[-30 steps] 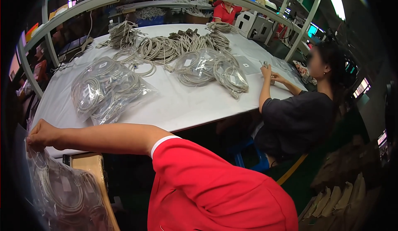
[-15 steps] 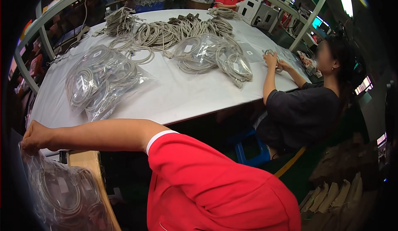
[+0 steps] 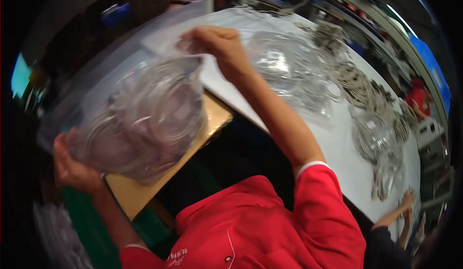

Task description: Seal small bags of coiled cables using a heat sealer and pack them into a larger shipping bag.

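Note:
A large clear plastic bag (image 3: 144,119) holds several coiled grey cables in smaller clear bags, blurred by motion. My right hand (image 3: 212,42) pinches the bag's upper edge, next to the table's corner. At the bag's lower left side is my left hand (image 3: 74,167), fingers stretched upward and resting against the plastic. The bag lies over a tan board-like surface (image 3: 212,117), which shows along its right and lower edges. What is under the bag's middle is hidden.
Bagged cables (image 3: 289,71) lie on the white table (image 3: 260,105) at right, with loose coiled cables (image 3: 359,81) behind. A co-worker's hands (image 3: 405,206) are at the table's far right end. Another person in red (image 3: 419,100) is beyond. Blurred clear plastic (image 3: 60,233) is at lower left.
The view has swung left, bringing the large bag to the middle left. My left hand has come into view against it. My right hand still grips the bag's upper edge, with the arm now bent.

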{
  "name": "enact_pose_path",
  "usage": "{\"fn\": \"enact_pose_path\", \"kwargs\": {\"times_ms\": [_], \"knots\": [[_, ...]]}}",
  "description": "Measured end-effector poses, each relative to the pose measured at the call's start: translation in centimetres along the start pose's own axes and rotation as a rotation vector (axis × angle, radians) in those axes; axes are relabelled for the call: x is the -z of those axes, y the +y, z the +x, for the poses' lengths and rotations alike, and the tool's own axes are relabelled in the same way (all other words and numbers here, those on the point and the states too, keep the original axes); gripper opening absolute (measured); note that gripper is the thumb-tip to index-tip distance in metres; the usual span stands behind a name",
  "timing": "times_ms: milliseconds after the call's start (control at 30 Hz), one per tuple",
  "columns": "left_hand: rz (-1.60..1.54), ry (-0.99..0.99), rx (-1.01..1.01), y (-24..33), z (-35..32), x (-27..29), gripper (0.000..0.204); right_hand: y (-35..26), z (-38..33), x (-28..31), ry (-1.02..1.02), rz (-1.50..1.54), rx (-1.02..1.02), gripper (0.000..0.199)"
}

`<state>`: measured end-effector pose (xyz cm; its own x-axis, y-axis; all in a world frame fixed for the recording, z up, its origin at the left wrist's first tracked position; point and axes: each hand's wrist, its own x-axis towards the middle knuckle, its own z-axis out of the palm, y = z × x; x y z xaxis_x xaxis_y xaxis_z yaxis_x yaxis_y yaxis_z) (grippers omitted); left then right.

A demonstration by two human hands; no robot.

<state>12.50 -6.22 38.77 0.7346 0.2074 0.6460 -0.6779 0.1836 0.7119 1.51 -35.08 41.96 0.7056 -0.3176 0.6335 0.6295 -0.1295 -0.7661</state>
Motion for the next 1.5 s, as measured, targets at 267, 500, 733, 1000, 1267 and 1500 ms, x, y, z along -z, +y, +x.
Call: {"fn": "enact_pose_path", "kwargs": {"times_ms": [267, 500, 733, 1000, 1267, 1500], "knots": [[-0.068, -0.011, -0.233, 11.7, 0.7, 1.2, 0.024, -8.5, 0.8, -1.0, -0.073, 0.045, 0.331, 0.021], [-0.161, -0.087, -0.185, 18.8, 5.6, -2.1, 0.027, -12.6, 4.8, -0.9, 0.323, 0.223, 0.633, 0.020], [-0.067, 0.010, 0.252, 4.4, 2.0, 0.7, 0.027, -0.6, 1.0, -3.2, 0.417, 0.098, 0.182, 0.020], [0.307, 0.015, 0.385, -7.9, -3.3, 5.8, 0.026, 13.9, -4.1, -3.8, 0.399, 0.085, -0.267, 0.020], [0.369, 0.037, 0.463, -13.4, -6.0, 8.3, 0.023, 20.2, -5.7, -3.6, 0.316, 0.057, -0.444, 0.018], [0.172, 0.142, 0.655, -15.3, -6.4, 8.7, 0.022, 21.5, -5.6, -4.1, 0.296, 0.048, -0.605, 0.015]]}}
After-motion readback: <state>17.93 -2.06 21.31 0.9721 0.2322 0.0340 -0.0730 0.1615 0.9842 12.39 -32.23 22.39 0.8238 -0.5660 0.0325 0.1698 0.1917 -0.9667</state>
